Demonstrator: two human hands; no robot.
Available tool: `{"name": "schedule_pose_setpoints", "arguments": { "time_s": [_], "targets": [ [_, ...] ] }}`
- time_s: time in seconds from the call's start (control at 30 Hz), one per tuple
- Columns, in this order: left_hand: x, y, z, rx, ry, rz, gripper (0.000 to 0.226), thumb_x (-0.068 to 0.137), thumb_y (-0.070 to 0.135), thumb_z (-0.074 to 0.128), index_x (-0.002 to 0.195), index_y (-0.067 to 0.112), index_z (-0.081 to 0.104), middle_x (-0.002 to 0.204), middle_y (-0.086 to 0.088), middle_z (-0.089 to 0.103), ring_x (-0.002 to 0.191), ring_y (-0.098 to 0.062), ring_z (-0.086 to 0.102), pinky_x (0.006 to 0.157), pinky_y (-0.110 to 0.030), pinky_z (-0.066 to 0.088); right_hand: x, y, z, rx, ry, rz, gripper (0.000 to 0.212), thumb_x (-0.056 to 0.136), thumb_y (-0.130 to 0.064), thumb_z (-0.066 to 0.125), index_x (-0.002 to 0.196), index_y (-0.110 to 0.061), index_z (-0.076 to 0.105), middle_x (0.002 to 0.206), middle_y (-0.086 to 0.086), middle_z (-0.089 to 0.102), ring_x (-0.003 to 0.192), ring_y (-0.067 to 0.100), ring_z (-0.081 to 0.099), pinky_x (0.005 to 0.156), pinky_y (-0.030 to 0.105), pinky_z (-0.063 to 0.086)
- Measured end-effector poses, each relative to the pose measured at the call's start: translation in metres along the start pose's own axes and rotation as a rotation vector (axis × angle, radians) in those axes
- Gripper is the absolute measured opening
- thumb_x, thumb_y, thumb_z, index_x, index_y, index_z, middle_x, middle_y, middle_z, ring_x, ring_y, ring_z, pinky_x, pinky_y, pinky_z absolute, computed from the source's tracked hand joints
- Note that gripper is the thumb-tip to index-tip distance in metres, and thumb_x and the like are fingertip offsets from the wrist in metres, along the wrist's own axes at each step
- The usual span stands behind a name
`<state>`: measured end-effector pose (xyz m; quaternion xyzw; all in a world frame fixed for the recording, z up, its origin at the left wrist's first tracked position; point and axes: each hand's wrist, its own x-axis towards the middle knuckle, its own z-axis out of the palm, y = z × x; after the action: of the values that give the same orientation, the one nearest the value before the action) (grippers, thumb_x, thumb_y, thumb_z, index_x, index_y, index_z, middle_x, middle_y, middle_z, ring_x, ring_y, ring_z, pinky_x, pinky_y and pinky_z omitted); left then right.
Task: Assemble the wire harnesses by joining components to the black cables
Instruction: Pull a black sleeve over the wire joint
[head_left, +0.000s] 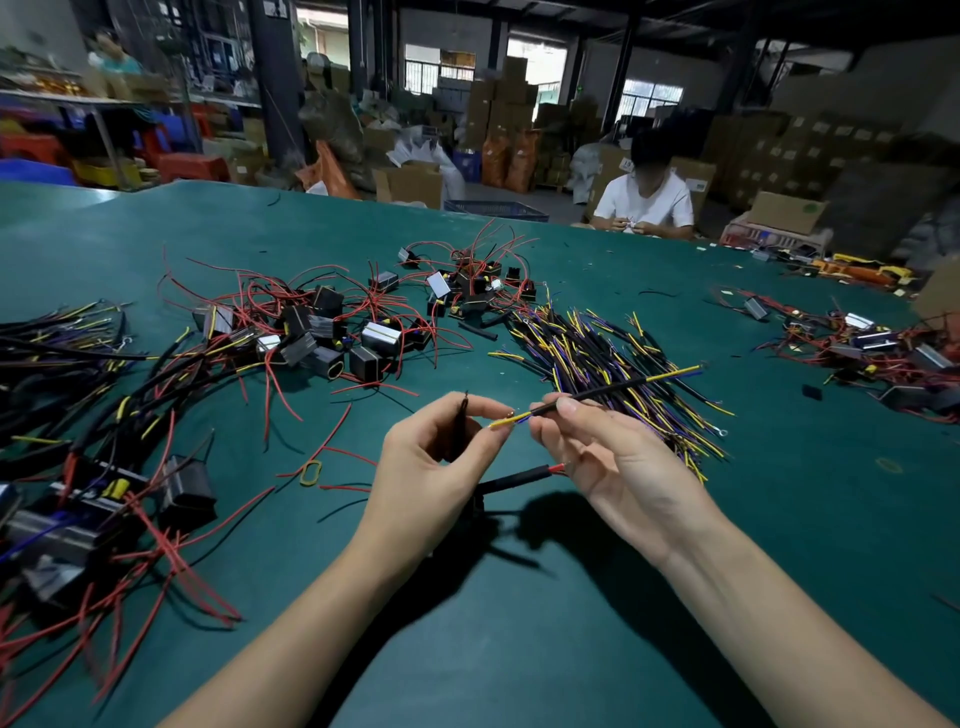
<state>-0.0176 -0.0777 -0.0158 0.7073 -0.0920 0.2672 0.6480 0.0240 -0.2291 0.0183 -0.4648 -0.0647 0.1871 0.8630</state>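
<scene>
Both hands work at the frame's centre above the dark green table (571, 649). Left hand (431, 467) pinches a short black sleeve piece (461, 415) between thumb and forefinger, its tip at the yellow and purple wire ends (511, 418). Right hand (608, 457) grips the thin black cable (597, 391) those wires emerge from, while its lower fingers touch a thicker black cable with a red core (514, 477). Just right of centre lies a heap of black cables with yellow and purple leads (613, 358). Boxy black components with red wires (322, 332) are piled centre left.
</scene>
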Motion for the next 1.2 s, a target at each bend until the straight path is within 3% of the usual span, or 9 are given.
{"name": "schedule_pose_setpoints", "arguments": {
  "time_s": [0.1, 0.23, 0.43, 0.57, 0.67, 0.83, 0.93, 1.03, 1.2],
  "targets": [
    [0.000, 0.001, 0.000, -0.011, -0.004, -0.012, 0.010, 0.088, 0.008, 0.065, 0.081, 0.016, 0.066, 0.062, -0.015, 0.048, 0.056, -0.011, 0.038, 0.052, -0.021, 0.031, 0.000, 0.003, 0.001, -0.020, 0.025, 0.019, 0.012, 0.086, -0.005, 0.059, 0.091, 0.004, 0.064, 0.075, 0.010, 0.071, 0.066, 0.014, 0.070, 0.058, 0.014, 0.053],
    [0.000, 0.000, -0.002, -0.065, 0.014, -0.074, 0.013, 0.089, 0.007, 0.062, 0.079, 0.015, 0.064, 0.059, 0.012, 0.051, 0.056, -0.004, 0.040, 0.054, -0.016, 0.034, -0.002, 0.006, -0.001, -0.295, 0.075, -0.009, 0.025, 0.073, -0.025, 0.069, 0.082, -0.002, 0.066, 0.071, 0.008, 0.070, 0.054, 0.011, 0.061, 0.046, 0.016, 0.045],
    [0.002, -0.002, -0.004, -0.141, 0.042, -0.167, 0.018, 0.090, 0.011, 0.061, 0.075, 0.019, 0.065, 0.055, 0.012, 0.044, 0.054, -0.007, 0.035, 0.051, -0.017, 0.030, -0.005, 0.000, -0.002, -0.634, 0.105, -0.179, 0.035, 0.073, -0.048, 0.065, 0.063, -0.015, 0.073, 0.054, 0.003, 0.063, 0.036, 0.010, 0.044, 0.038, 0.014, 0.031],
    [0.003, -0.002, -0.003, -0.147, 0.031, -0.187, 0.014, 0.090, 0.011, 0.062, 0.077, 0.015, 0.064, 0.053, 0.014, 0.045, 0.052, -0.004, 0.035, 0.050, -0.013, 0.031, -0.001, -0.002, 0.001, -0.874, 0.011, -0.516, 0.007, 0.078, -0.027, 0.075, 0.074, -0.021, 0.076, 0.066, -0.009, 0.065, 0.056, 0.005, 0.045, 0.055, 0.014, 0.037],
    [0.003, -0.001, -0.004, -0.152, 0.002, -0.184, 0.016, 0.091, 0.008, 0.060, 0.077, 0.015, 0.064, 0.052, 0.015, 0.046, 0.050, -0.003, 0.035, 0.049, -0.011, 0.031, 0.006, 0.000, 0.004, -1.135, -0.048, -0.603, 0.013, 0.075, -0.019, 0.079, 0.081, -0.030, 0.075, 0.082, -0.014, 0.068, 0.082, 0.002, 0.054, 0.072, 0.017, 0.039],
    [0.002, 0.000, -0.003, -0.130, -0.046, -0.130, 0.013, 0.092, 0.009, 0.057, 0.081, 0.014, 0.062, 0.056, 0.016, 0.048, 0.052, -0.001, 0.038, 0.050, -0.011, 0.032, 0.007, 0.003, 0.007, -0.894, -0.148, -0.446, 0.020, 0.082, -0.009, 0.073, 0.073, -0.027, 0.073, 0.070, -0.003, 0.068, 0.065, 0.007, 0.056, 0.054, 0.019, 0.046],
    [0.000, 0.002, 0.000, -0.138, -0.037, -0.102, 0.021, 0.091, 0.029, 0.056, 0.081, 0.012, 0.060, 0.059, 0.013, 0.047, 0.053, -0.002, 0.037, 0.049, -0.009, 0.031, 0.010, 0.000, 0.004, -0.924, -0.157, -0.450, 0.015, 0.081, -0.011, 0.073, 0.074, -0.024, 0.073, 0.071, 0.012, 0.066, 0.064, 0.018, 0.051, 0.053, 0.036, 0.043],
    [0.002, 0.000, -0.001, -0.166, -0.004, -0.129, 0.028, 0.088, 0.035, 0.054, 0.076, 0.011, 0.061, 0.058, 0.004, 0.038, 0.053, -0.008, 0.031, 0.049, -0.015, 0.028, 0.010, -0.001, 0.003, -0.932, -0.171, -0.405, 0.013, 0.081, -0.011, 0.073, 0.075, -0.022, 0.074, 0.067, 0.000, 0.065, 0.063, 0.010, 0.051, 0.051, 0.027, 0.046],
    [0.003, -0.006, -0.002, -0.090, -0.052, -0.143, 0.018, 0.093, 0.015, 0.056, 0.076, 0.015, 0.063, 0.054, 0.014, 0.043, 0.052, -0.005, 0.035, 0.051, -0.017, 0.030, 0.011, 0.002, 0.001, -0.762, -0.111, -0.399, 0.012, 0.080, -0.005, 0.072, 0.075, -0.016, 0.073, 0.065, -0.004, 0.068, 0.062, 0.005, 0.059, 0.063, 0.013, 0.046]
  ]
}}
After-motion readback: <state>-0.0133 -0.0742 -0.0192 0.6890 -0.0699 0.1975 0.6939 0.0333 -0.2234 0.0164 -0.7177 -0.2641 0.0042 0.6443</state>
